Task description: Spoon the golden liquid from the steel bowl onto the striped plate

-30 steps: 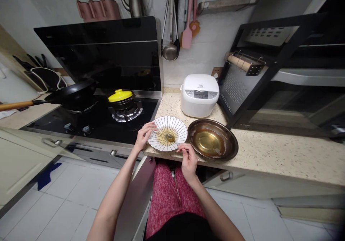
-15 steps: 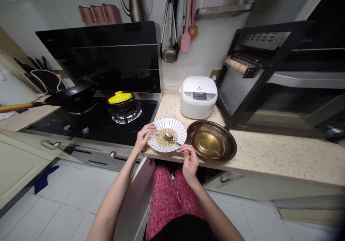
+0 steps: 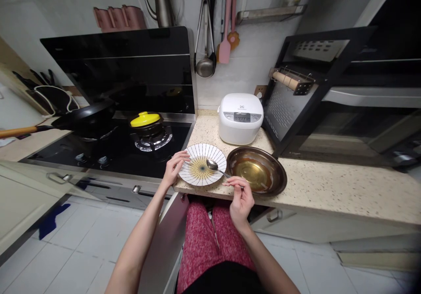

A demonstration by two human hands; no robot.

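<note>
My left hand (image 3: 174, 167) grips the left rim of a white plate with dark radiating lines (image 3: 215, 152), its fingers lying over the edge. A little yellowish liquid lies in the middle of the plate. Pinched by its handle in my right hand (image 3: 241, 199) is a metal spoon (image 3: 212, 164). Its bowl hangs over the right part of the plate and the handle crosses the rim. Right beside the plate stands a wide brown metal bowl (image 3: 280, 184), with golden liquid (image 3: 251, 173) in its bottom.
Behind the plate and bowl sits a white rice cooker (image 3: 241, 125). On the stove at left are a yellow-lidded pot (image 3: 144, 119) and a black wok (image 3: 83, 116) with a wooden handle. A black rack (image 3: 279, 87) and an oven (image 3: 362, 123) occupy the right. Below, a cabinet door (image 3: 167, 237) hangs open.
My right hand has moved right, drawing the spoon from the plate's middle toward its right side. My left hand has stayed on the plate's rim.
</note>
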